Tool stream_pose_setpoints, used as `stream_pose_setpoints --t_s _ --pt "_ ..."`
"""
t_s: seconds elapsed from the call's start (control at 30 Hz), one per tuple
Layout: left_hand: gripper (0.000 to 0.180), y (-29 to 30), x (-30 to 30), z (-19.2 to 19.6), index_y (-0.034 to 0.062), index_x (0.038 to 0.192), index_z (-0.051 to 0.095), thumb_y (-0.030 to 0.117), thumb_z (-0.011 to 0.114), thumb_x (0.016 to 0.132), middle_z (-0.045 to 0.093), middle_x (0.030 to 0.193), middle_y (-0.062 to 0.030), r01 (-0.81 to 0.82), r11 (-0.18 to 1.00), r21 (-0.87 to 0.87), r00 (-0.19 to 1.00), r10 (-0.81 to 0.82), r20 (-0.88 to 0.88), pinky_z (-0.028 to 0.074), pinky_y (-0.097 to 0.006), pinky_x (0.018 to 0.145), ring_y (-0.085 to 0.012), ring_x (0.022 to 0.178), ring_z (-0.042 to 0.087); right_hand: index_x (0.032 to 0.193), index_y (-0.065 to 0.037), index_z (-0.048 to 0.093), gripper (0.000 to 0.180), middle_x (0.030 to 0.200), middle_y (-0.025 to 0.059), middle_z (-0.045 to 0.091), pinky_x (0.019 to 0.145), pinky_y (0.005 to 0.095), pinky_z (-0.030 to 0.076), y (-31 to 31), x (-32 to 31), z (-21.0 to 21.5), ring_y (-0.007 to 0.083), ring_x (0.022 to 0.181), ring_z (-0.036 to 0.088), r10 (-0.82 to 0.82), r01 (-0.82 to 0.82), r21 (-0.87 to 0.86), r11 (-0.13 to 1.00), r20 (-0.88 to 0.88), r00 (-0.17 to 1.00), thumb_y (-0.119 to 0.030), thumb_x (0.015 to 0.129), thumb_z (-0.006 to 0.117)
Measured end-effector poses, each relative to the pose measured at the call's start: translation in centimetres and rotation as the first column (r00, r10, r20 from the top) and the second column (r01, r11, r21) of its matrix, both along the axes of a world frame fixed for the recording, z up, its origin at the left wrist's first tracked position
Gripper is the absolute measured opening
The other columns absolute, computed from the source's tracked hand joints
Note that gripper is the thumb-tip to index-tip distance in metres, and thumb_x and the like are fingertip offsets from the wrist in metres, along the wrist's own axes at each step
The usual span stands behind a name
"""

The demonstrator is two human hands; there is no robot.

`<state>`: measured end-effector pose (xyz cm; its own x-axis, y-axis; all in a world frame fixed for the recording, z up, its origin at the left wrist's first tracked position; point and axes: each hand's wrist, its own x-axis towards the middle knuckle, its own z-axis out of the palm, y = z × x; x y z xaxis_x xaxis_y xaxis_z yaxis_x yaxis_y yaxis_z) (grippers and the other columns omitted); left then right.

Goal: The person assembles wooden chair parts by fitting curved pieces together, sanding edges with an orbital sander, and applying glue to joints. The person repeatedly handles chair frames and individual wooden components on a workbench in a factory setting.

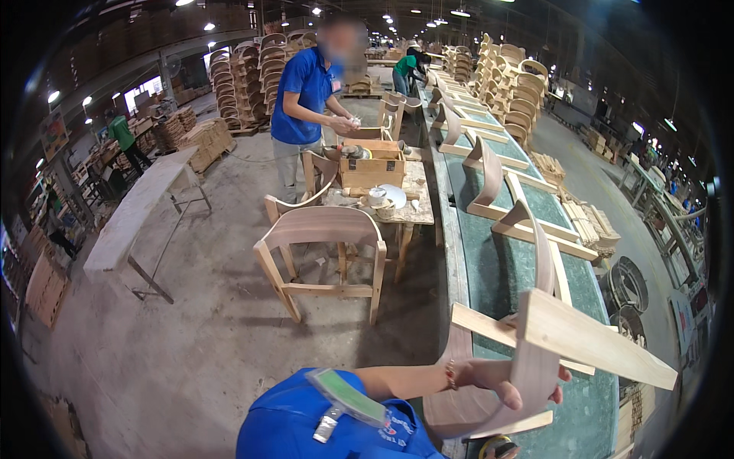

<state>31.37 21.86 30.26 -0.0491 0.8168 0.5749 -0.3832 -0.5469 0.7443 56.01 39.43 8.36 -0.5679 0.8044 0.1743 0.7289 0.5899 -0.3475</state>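
My left hand (493, 380) wraps round a curved wooden chair backrest (535, 367), with the thumb on the near face and fingertips showing past its far edge. A pale, tapered wooden arm (596, 340) juts from the backrest's top toward the right. The curved piece is tilted over the green conveyor belt (581, 421). At the lower edge, only a bit of my right hand (506, 453) shows, at a round black and yellow tool (498, 444) that looks like a sander. Most of that hand and tool is cut off.
Several curved chair frames (486, 172) line the belt. An assembled wooden chair (325, 228) stands left of it, by a worktable with a wooden box (372, 167). A person in blue (302, 96) works behind that table. A long pale bench (141, 210) stands farther left.
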Motion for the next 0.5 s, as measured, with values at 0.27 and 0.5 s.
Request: stream_pose_setpoints --t_s 0.27,0.5 --pt "0.095 5.9 0.2 2.4 0.0062 0.131 0.027 0.045 0.085 0.066 0.043 0.105 -0.0043 -0.075 0.977 0.2 0.994 0.089 -0.059 0.036 -0.033 0.094 -0.0161 0.105 0.044 0.129 0.001 0.05 0.066 0.124 0.0241 0.056 0.1 0.0454 0.042 -11.3 -9.2 6.9 0.0376 0.114 0.054 -0.322 -0.315 -0.514 0.798 -0.806 0.497 -0.041 0.083 0.069" --pt "0.074 5.6 4.1 8.4 0.0083 0.131 0.033 0.034 0.077 0.078 0.047 0.112 -0.0039 -0.478 0.814 0.329 0.875 0.476 0.093 0.037 -0.033 0.096 -0.0163 0.11 0.046 0.128 0.001 0.044 0.063 0.124 0.0227 0.05 0.106 0.0446 0.037 -11.1 -19.8 25.8 0.0337 0.118 0.05 -0.112 -0.469 -0.037 0.882 -0.985 -0.131 -0.045 0.089 0.06"
